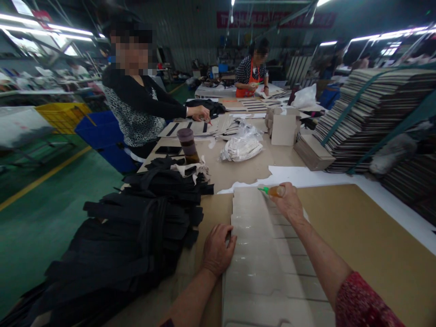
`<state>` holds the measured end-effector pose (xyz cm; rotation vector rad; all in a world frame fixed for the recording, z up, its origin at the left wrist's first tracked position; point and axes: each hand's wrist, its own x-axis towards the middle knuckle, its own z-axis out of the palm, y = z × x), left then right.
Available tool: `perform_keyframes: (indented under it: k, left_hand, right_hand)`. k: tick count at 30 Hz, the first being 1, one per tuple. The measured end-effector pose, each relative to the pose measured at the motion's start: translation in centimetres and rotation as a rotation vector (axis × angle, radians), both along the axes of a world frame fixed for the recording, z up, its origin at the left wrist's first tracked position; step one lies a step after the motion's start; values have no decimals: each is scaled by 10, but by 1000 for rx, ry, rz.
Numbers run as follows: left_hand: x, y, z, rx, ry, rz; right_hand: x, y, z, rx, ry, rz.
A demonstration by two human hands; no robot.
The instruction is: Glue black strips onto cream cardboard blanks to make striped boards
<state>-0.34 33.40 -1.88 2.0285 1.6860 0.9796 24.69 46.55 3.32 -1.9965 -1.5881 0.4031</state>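
My right hand (289, 202) is closed around a small squeeze bottle (276, 191) of amber liquid with a green nozzle. The nozzle tip points left, over the far end of a row of overlapping grey-beige cardboard pieces (254, 259). Shiny wet-looking spots show along their surfaces. At the row's left edge rests my left hand (220, 249), palm down, thumb and fingers apart and holding nothing. Left of it lies a large heap of black fabric strips (136, 227).
A dark-lidded bottle (188, 145), a phone (168, 150) and a clear plastic bag (242, 145) stand or lie farther back. Strapped stacks of board (371, 113) rise on the right. One person (136, 100) works at the left side, another (252, 72) at the back.
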Motion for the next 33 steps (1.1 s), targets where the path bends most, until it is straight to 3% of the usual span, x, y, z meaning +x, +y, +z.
perform_keyframes:
  k: [9, 17, 33]
  left_hand:
    - [1, 0, -1, -1, -8, 2]
    - [1, -2, 1, -16, -12, 7]
    - [1, -2, 0, -43, 1, 5]
  right_hand:
    - [-32, -9, 9, -61, 16, 61]
    - [-47, -8, 3, -61, 12, 54]
    - [-82, -11, 14, -94, -4, 105]
